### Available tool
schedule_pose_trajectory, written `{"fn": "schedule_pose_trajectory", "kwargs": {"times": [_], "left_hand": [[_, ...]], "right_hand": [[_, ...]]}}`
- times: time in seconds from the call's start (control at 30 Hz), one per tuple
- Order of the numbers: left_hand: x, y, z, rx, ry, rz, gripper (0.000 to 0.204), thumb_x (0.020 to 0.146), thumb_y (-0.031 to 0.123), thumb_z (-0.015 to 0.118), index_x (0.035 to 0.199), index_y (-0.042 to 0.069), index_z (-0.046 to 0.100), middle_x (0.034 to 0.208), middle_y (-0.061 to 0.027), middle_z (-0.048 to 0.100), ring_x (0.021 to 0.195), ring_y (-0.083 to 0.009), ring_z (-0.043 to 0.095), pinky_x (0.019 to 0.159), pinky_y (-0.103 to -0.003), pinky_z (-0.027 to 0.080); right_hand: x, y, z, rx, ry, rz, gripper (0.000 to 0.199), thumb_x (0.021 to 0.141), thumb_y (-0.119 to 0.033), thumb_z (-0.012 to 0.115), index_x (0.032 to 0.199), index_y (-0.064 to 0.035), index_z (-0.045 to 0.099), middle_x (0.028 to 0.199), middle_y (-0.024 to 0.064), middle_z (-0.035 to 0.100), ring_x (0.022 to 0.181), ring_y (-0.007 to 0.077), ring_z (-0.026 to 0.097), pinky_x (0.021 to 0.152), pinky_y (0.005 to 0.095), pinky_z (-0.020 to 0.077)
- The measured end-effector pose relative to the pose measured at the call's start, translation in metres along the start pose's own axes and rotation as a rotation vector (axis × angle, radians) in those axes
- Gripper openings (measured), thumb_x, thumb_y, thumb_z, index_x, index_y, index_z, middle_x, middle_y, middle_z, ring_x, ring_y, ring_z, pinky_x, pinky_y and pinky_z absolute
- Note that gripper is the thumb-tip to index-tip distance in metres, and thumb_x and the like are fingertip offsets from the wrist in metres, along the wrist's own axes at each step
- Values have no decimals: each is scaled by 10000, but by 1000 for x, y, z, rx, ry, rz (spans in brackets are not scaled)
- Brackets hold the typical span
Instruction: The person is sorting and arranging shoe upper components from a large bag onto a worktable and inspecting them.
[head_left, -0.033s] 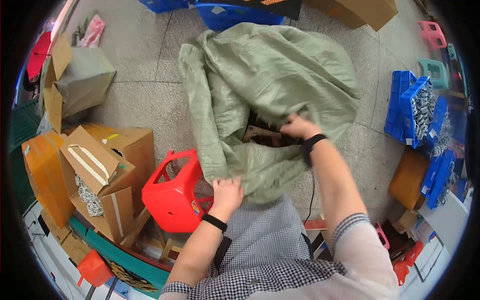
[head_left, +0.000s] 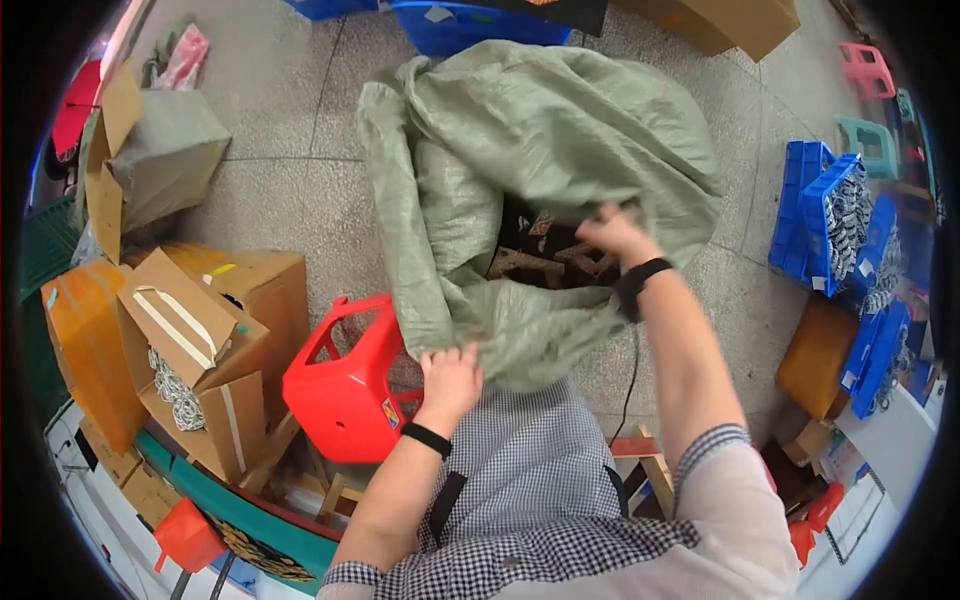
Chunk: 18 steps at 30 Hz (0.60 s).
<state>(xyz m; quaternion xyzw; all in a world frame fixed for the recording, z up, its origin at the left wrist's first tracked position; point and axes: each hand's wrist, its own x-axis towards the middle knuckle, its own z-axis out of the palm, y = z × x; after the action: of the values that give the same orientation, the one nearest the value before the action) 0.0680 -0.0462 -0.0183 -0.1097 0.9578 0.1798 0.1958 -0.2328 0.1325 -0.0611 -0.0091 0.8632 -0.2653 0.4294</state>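
A big pale green woven sack stands on the floor in front of me, its mouth gaping. Down inside lie dark and brown patterned pieces, too shadowed to name. My left hand is closed on the sack's near left edge, beside a red plastic stool lying tipped over. At the right side of the mouth, my right hand is closed on the rim and a little blurred. A black band circles each wrist.
Open cardboard boxes crowd the left, one with metal pieces inside. Blue crates of metal parts stand at right. Beyond the sack are a blue bin and a large carton. A black cable runs down near my right arm.
My right hand has shifted slightly to the right and away from me. The sack's mouth is wider, and more of the contents shows. My left hand has barely moved.
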Motion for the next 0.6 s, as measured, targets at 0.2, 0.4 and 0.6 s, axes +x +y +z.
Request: {"fn": "schedule_pose_trajectory", "kwargs": {"times": [0.2, 0.4, 0.6], "left_hand": [[20, -21, 14, -100, 25, -64, 507, 716, 228, 596, 1192, 118, 462, 1065, -145, 503, 1040, -296, 433, 917, -493, 265], [24, -5, 21, -193, -6, 13, 492, 700, 205, 611, 1171, 142, 485, 1079, -165, 494, 1071, -307, 416, 909, -487, 276], [22, -2, 24, -228, -106, 104, 408, 700, 202, 605, 1102, 166, 551, 1106, -156, 489, 1103, -331, 392, 940, -496, 249]], "right_hand": [[-12, -14, -143, 753, 651, -221, 700, 796, -335, 577, 1356, -134, 207, 1327, 118, 317, 1128, 299, 401, 877, 415, 379], [-20, -15, -97, 653, 320, -191, 593, 819, -285, 573, 1299, -42, 324, 1045, 160, 539, 794, 238, 600, 673, 313, 508], [7, -16, -4, 65, -195, -114, 296, 730, -297, 629, 788, -7, 642, 753, 80, 628, 712, 156, 564, 690, 288, 437]]}}
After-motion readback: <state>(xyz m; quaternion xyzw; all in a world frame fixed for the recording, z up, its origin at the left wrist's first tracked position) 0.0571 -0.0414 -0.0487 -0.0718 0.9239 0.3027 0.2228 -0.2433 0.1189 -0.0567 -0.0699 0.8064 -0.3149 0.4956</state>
